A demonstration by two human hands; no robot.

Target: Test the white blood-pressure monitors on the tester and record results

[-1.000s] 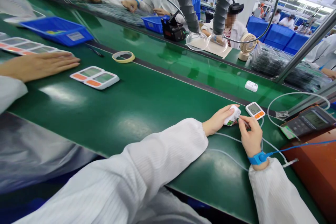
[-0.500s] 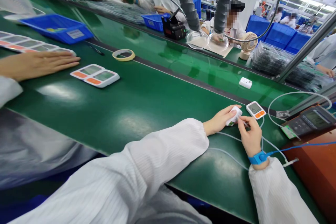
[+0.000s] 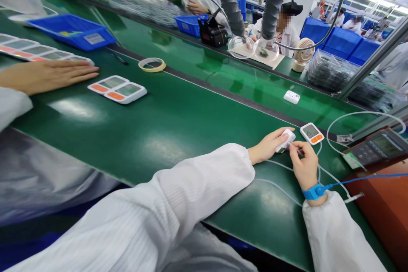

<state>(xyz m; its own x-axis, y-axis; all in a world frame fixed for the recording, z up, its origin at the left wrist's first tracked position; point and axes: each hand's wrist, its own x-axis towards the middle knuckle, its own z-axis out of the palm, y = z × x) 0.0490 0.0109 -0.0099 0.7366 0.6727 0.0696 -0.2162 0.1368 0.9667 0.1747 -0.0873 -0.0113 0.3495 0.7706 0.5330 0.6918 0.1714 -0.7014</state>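
Observation:
My left hand (image 3: 270, 146) grips a small white plastic device (image 3: 287, 139), its side with a green patch turned toward me. The thumb lies over its top. At the device's near right edge, my right hand (image 3: 304, 162) pinches the end of a thin clear tube (image 3: 299, 151); the joint itself is mostly hidden by the fingers. A blue wrist strap (image 3: 314, 192) with a blue cord is on my right wrist. Just beyond my hands lies a white monitor (image 3: 312, 133) with a grey screen and orange buttons, with tubing beside it.
A dark meter (image 3: 379, 146) with tubing stands on an orange-brown box (image 3: 379, 195) at right. Another white unit (image 3: 291, 97) rides the green belt. Left are paired monitors (image 3: 117, 89), a tape roll (image 3: 152, 65), a blue tray (image 3: 72, 32) and a co-worker's hand (image 3: 51, 76).
The white unit on the belt has shifted left. Digits on the meter and the monitor look different. Across the belt, a person's hand has drawn back from under the lamp. My hands keep their hold.

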